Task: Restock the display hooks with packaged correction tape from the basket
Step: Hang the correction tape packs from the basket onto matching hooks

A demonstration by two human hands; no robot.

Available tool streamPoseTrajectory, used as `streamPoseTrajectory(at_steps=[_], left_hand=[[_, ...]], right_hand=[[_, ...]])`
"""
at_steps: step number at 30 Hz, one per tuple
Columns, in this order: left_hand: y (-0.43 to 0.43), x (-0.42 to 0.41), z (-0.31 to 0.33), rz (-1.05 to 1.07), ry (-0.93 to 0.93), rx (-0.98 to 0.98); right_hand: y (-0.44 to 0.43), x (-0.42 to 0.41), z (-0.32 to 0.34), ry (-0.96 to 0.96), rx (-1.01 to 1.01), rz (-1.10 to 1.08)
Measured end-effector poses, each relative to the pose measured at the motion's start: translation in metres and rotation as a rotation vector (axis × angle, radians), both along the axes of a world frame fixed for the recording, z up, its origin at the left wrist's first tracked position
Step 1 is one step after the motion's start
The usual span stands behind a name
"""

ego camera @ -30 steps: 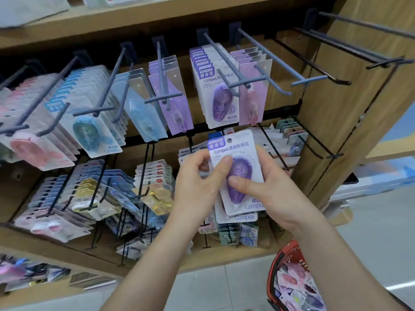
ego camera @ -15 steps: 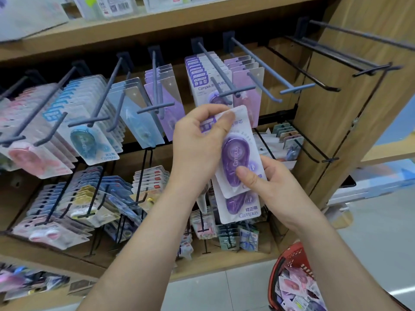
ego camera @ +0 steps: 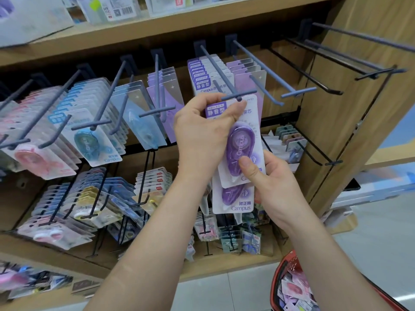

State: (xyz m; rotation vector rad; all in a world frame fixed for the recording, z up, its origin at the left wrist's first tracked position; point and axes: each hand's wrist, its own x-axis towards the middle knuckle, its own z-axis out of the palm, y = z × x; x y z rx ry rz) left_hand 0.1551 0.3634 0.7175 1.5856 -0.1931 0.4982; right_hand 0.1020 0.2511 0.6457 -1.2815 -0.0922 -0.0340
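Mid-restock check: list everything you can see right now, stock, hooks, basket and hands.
held purple packs: two, purple on white, overlapped, top edge at a hook tip
hook: one, blue-grey, top row centre
hung purple packs: a stack, purple, on that hook
blue packs: a stack, blue, top row left
pink packs: a stack, pink, far left
lower-row packs: many, mixed colours, black hooks below
basket: one, red, bottom right, loose packs inside
left hand: pinches the front pack's top
right hand: grips the packs' lower ends

One head-worn wide camera looks forward and down, close to the display hooks [ego camera: 221, 73].
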Motion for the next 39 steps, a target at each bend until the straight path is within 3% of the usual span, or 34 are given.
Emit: streamPoseTrajectory(at_steps=[4, 8, 15, 17, 21, 24, 30, 33, 36, 39], left_hand=[[0.002, 0.001, 0.004, -0.095, 0.075, -0.069], [0.017, -0.018, -0.012, -0.153, 0.112, -0.004], [0.036, -0.032, -0.029, -0.166, 0.045, 0.340], [0.034, -0.028, -0.027, -0.132, 0.010, 0.388], [0.025, 0.001, -0.031, 0.024, 0.095, 0.235], [0.021, 0.029, -0.041, 0.143, 0.103, 0.244], [0.017, 0.050, -0.050, 0.177, 0.046, 0.330], [0.018, 0.046, -0.052, 0.200, 0.040, 0.439], [0.021, 0.026, -0.054, 0.317, -0.081, 0.502], [0.016, -0.002, -0.048, 0.029, 0.012, 0.336]], right_hand=[[0.003, 0.001, -0.002, 0.016, 0.043, -0.025], [0.006, 0.001, 0.001, 0.021, 0.023, -0.048], [0.002, 0.005, 0.001, 0.045, -0.050, -0.036], [-0.004, 0.006, -0.001, 0.056, -0.073, -0.050], [-0.020, 0.011, -0.017, 0.060, -0.228, -0.230], [-0.030, 0.010, -0.019, 0.023, -0.187, -0.304], [-0.035, 0.010, -0.013, 0.020, -0.023, -0.229], [-0.034, 0.008, -0.012, 0.029, -0.031, -0.195], [-0.034, 0.007, -0.011, 0.023, -0.045, -0.174], [-0.033, 0.006, -0.007, 0.001, -0.068, -0.134]])
